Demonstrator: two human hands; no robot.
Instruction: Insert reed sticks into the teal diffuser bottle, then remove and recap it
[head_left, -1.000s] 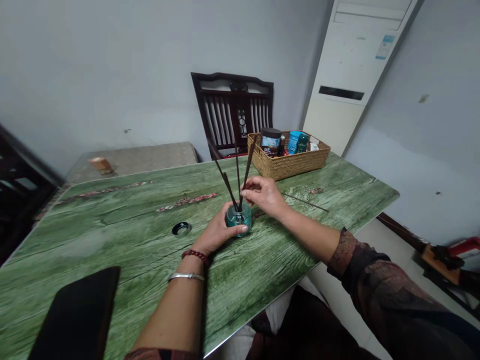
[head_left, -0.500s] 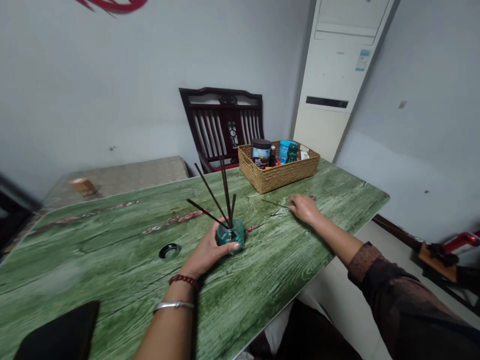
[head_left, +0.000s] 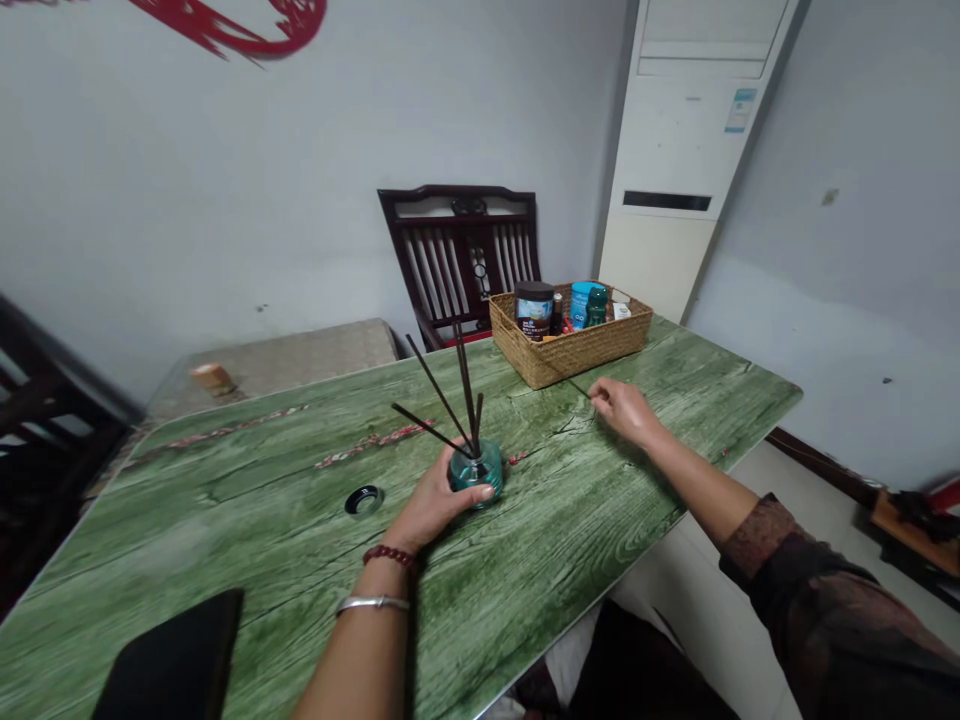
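Left hand (head_left: 435, 497) on the bench (head_left: 225, 520), with its grip closed around a teal glass jar (head_left: 475, 472): palm against the near side of the jar, fingertips curving across its front. The jar stands upright near the middle of the bench, closer to the near edge than the far edge. Four dark reeds (head_left: 439, 395) rise from its neck and fan out, tilted at different angles toward the far edge and the left.

Right hand (head_left: 622, 410) rests low over the bench to the right of the jar, well apart from it, fingers curled. A thin stick (head_left: 577, 386) lies just beside the fingertips; whether the grip holds it cannot be told.

A black ring (head_left: 364, 500) lies left of the jar. A black phone (head_left: 172, 655) sits at the near edge. A wicker basket (head_left: 570, 350) stands at the far edge, toward the right corner, holding a dark tub (head_left: 535, 310) and a blue bottle (head_left: 585, 305), among other small items.

Left wrist: bead bracelet (head_left: 388, 556) and silver bangle (head_left: 373, 603). Right forearm: patterned sleeve (head_left: 810, 580). Beyond the far edge: a dark wooden chair (head_left: 457, 250) and a white air conditioner (head_left: 660, 130).
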